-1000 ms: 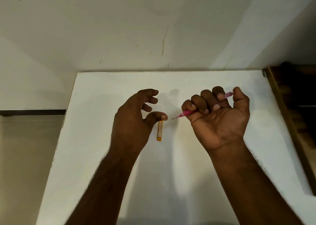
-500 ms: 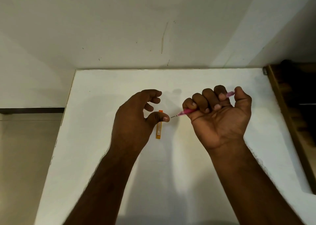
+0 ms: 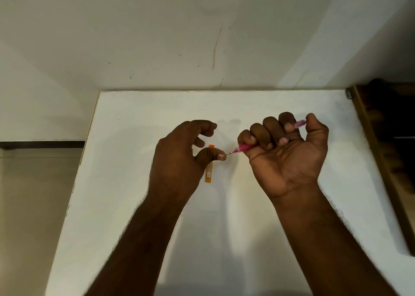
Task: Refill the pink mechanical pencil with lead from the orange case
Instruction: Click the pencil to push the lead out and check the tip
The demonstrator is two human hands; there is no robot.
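pencil [image 3: 243, 148] light, stiff, slick; tip fragile; fisted in my right hand [image 3: 285, 154], thumb on the back end | left hand [image 3: 179, 158] loosely curled, holding nothing I can see, thumb at the tip | orange case [image 3: 209, 172] light, flat on table [image 3: 224, 228] under that thumb; take by long sides | open room all round, edges far.

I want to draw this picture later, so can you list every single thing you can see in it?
pencil: one, pink, held in the right hand, metal tip pointing at the left thumb
lead case: one, orange, lying on the table, partly behind the left thumb
table: one, white, against the wall
wall: off-white, behind the table, some scuff marks
wooden furniture: dark brown, right of the table
left hand: one, fingers loosely curled, thumb by the pencil tip
right hand: one, fist round the pencil
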